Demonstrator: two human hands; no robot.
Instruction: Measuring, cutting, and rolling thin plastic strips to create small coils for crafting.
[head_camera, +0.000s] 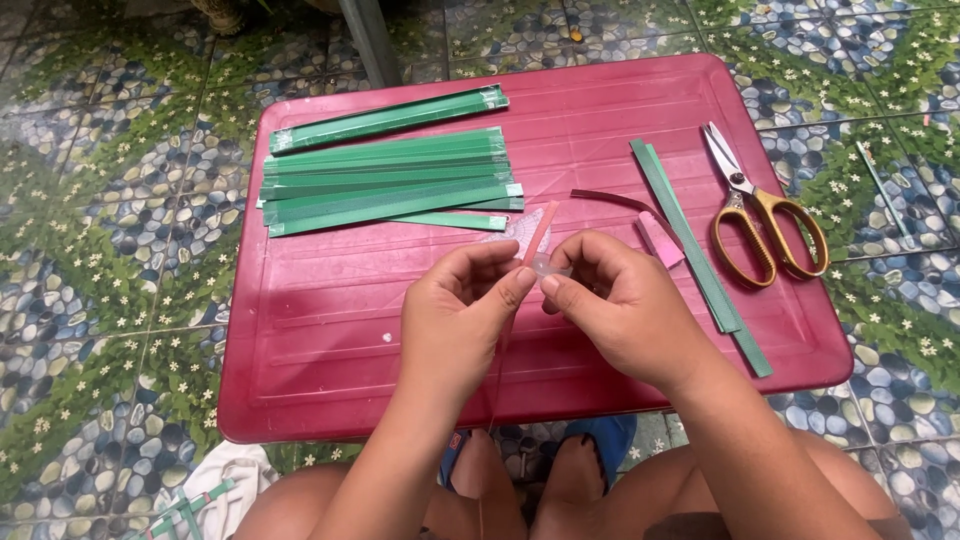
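Both hands met above the middle of the dark red plastic tray (330, 330). The left hand (462, 315) and right hand (620, 305) each pinched a narrow pink translucent strip (541, 232) between fingertips; green paper strips (390, 180) lay stacked behind, gold-handled scissors (760, 215) rightward.

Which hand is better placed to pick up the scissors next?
Probably the right hand: the scissors lie on the red tray on its side, while the left hand is farther. Both pinch the pink strip.
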